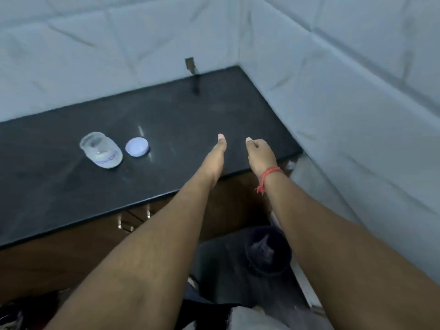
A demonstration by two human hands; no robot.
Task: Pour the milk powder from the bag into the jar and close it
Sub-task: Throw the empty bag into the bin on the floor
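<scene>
Two bare hands of mine hover over the black stone counter (166, 110) near its right end: left hand (215, 154) flat and loose, right hand (260, 154) curled on nothing. Clear glass jar (101, 150), powder inside, stands toward the left beside its white lid (137, 146); likely hard and slick, so I'd grip the sides. No bag visible.

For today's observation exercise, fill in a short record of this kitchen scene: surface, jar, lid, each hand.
surface: dark counter in a tiled corner
jar: clear jar, open, a little white powder inside
lid: white lid lying on the counter right of the jar, apart from it
left hand: left hand holds nothing, thumb up
right hand: right hand fingers curled, holds nothing, red thread at wrist
</scene>
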